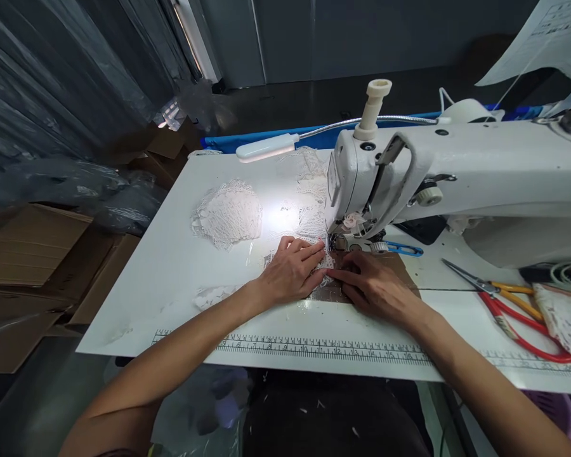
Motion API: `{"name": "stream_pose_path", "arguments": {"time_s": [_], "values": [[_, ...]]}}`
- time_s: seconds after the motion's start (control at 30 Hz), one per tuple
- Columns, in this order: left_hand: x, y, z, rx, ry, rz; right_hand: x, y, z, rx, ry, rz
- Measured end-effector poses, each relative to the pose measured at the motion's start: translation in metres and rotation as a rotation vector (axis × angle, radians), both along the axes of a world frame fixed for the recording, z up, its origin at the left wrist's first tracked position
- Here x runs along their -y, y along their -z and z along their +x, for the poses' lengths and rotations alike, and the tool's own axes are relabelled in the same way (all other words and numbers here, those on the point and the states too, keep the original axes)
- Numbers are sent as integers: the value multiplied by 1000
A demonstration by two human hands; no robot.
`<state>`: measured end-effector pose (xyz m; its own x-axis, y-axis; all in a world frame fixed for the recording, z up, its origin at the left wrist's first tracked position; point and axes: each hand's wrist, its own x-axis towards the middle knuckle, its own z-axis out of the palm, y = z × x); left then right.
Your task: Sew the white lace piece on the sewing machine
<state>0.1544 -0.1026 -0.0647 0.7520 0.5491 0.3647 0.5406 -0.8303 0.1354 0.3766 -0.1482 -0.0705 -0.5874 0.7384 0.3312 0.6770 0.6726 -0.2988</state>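
A small white lace piece [328,261] lies under the needle area of a white sewing machine [345,184]. My left hand [292,270] rests flat on the lace, its fingers stretched toward the presser foot. On the other side, my right hand [374,282] touches the lace edge with an extended index finger, close to my left thumb. The other fingers of that hand are partly bent over the brown plate [402,270] at the machine's base. Beneath my palms, some of the lace is hidden.
A lace stack [231,212] lies to the left, and more lace pieces [311,184] lie behind my hands. Red-handled scissors [514,317] and a blue tool [402,249] are at right. A lamp [266,147] shines over the table [171,273]. Cardboard boxes [33,254] stand left.
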Motion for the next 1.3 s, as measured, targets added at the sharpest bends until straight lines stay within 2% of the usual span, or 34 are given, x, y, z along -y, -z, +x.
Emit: {"name": "stream_pose_path", "arguments": {"time_s": [0.1, 0.27, 0.4, 0.63, 0.93, 1.3], "values": [[-1, -3, 1, -22, -3, -56, 1, -2, -4, 26, 10, 4], [-16, -5, 3, -45, 72, -87, 3, -4, -10, 58, 68, -6], [-21, -1, 3, -22, 96, -72, 4, -2, -10, 38, 97, -22], [-16, 8, 3, 22, 117, -27, 2, -2, -8, -8, 95, -58], [-17, 4, 2, 78, 44, -23, 0, 5, -5, -137, 103, -117], [-18, 2, 0, 56, 53, -81, 0, 7, -5, -159, 133, -158]]}}
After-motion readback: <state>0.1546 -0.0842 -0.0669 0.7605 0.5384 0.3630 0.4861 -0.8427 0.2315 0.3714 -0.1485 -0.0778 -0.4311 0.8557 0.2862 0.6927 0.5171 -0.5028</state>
